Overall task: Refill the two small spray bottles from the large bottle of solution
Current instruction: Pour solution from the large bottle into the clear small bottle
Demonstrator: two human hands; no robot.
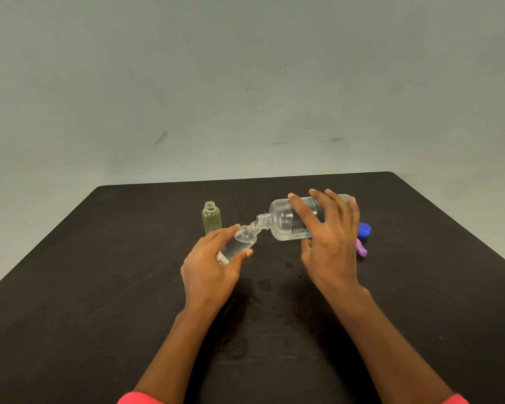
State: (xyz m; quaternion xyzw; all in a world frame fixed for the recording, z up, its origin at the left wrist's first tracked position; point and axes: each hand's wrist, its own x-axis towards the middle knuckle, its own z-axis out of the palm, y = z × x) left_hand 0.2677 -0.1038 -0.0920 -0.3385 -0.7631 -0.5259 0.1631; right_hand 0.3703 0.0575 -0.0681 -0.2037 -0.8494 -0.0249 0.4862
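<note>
Over the middle of the dark worktop point(99, 287): small clear spray bottle point(241, 242), tilted, neck up and to the right, pinched between thumb and fingers of the left hand point(213, 266). Mouth to mouth with it, large bottle point(283, 221), tipped nearly flat, neck leftward, clasped by the right hand point(330, 243), fingers spread over the label. Just left of both, upright and uncapped: yellowish small bottle point(212, 218). Right of the right hand, close together on the worktop: blue cap point(364, 230), purple spray top point(361, 248).

A plain indoor room (kind unclear): a dark matte table point(99, 258) stands against a scuffed grey-green wall point(245, 83).
</note>
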